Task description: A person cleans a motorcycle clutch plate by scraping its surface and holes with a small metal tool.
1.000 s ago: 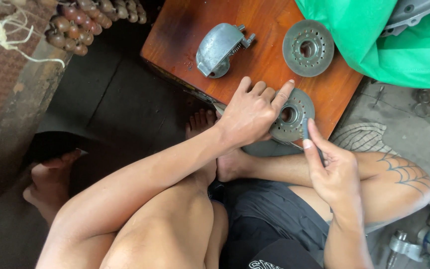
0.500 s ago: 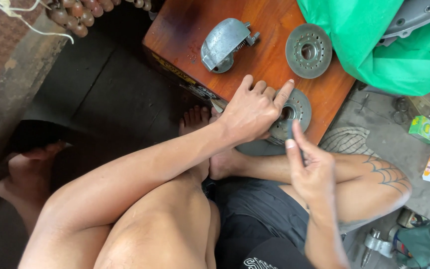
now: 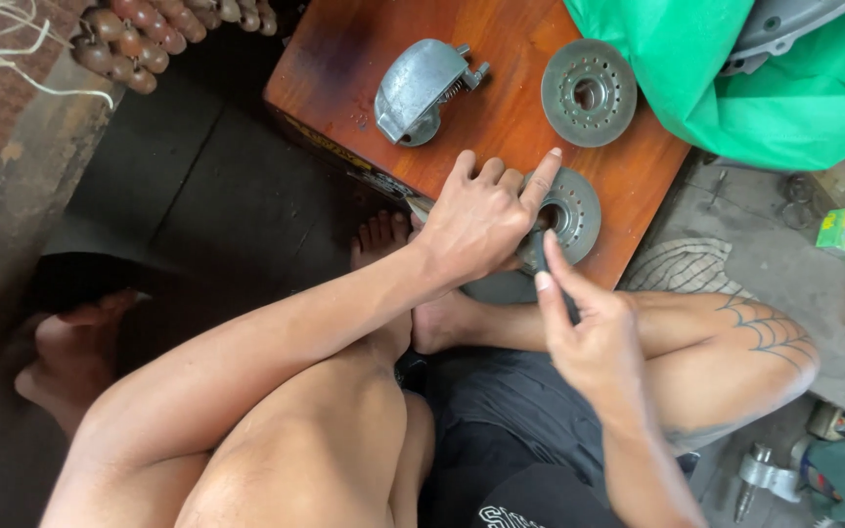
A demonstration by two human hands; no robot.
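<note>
A disc was pinned flat on the bench by the left hand, while a dark tool, pointed upward at it, was gripped by the right hand.

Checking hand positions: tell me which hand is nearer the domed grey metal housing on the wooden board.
Left. The left hand rests on the round perforated metal disc, just below the domed grey metal housing. The right hand is lower, off the wooden board, pinching a thin dark tool.
</note>
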